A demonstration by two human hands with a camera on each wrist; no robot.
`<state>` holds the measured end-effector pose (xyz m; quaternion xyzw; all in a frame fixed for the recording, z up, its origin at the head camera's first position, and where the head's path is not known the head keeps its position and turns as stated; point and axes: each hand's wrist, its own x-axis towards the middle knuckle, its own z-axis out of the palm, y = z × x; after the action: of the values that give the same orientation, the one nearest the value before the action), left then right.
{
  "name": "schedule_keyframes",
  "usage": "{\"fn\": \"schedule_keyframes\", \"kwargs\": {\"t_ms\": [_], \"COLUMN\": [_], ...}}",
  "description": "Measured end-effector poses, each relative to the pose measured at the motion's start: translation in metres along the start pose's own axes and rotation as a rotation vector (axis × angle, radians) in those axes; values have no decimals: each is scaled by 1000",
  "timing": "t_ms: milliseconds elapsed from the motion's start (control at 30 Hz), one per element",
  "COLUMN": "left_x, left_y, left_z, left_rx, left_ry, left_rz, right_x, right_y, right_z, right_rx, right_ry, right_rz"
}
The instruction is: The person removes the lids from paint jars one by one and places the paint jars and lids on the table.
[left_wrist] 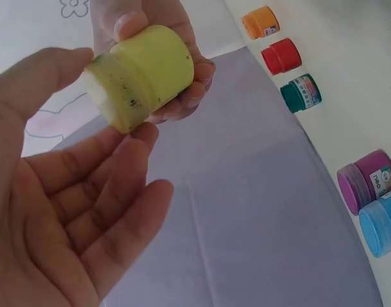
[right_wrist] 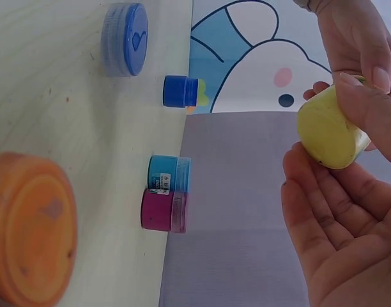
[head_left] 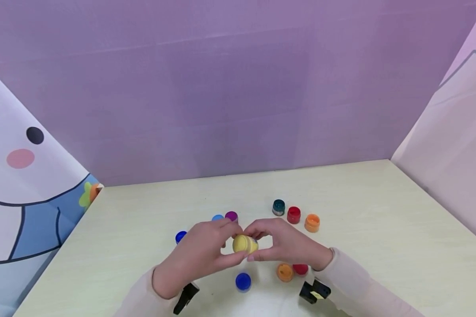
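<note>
A small yellow paint jar [head_left: 245,245] is held up between both hands over the table, lying on its side in the air. My left hand [head_left: 206,248] pinches its lid [left_wrist: 119,96] between thumb and fingertips, the lid's clear rim showing dark smudges. From the other end, my right hand [head_left: 287,242] grips the jar's yellow body [right_wrist: 326,128] with thumb and fingers. The lid sits on the jar in the left wrist view. Below the hands, a blue lid [head_left: 243,281] lies on the table.
Behind the left hand stand capped light blue [right_wrist: 167,173] and purple jars [head_left: 231,216], with a lidless blue jar [head_left: 180,237] farther left. Lidless dark green [head_left: 278,207], red [head_left: 294,215] and orange jars [head_left: 312,223] stand back right. Orange [head_left: 284,272] and red lids [head_left: 300,269] lie near the right wrist.
</note>
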<state>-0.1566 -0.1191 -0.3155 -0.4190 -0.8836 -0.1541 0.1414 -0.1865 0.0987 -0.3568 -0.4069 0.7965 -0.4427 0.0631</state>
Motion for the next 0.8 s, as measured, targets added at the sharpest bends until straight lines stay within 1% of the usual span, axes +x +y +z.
{"fn": "schedule_keyframes", "kwargs": {"t_ms": [133,200,267,367,433,467,500,533,667,733,800], "left_x": [0,0,-1,-2,-2,-2,-2,-1,-1,0,0], "left_y": [-1,-2,-4,-7,-9,-9,-8,-8,-5,-5,-5], "left_z": [1,0,-3,-6,-6,-6,-6,-5,-4,-4,-4], "left_rx": [-13,-14,-17,-13,-15,-13,-15,-17,-9,-4,-4], "left_ry": [-9,-4,2,18,8,2,-9,-22,-66,-72,-64], "left_rz": [-41,-24,35,185,273,304,320,324,287,270,266], "right_x": [0,0,0,0,0,0,0,0,-1,-1,0], "right_y": [0,0,0,-1,-1,-1,-2,-2,-2,-2,-2], "right_z": [0,0,-1,-2,-2,-2,-2,-2,-1,-1,-1], "right_rx": [-7,-12,-19,-22,-21,-19,-17,-16,-10,-8,-10], "right_ry": [0,1,2,0,-4,-7,-8,-11,-13,-14,-14], "right_rz": [6,-3,-15,-23,-13,-4,4,13,25,21,16]}}
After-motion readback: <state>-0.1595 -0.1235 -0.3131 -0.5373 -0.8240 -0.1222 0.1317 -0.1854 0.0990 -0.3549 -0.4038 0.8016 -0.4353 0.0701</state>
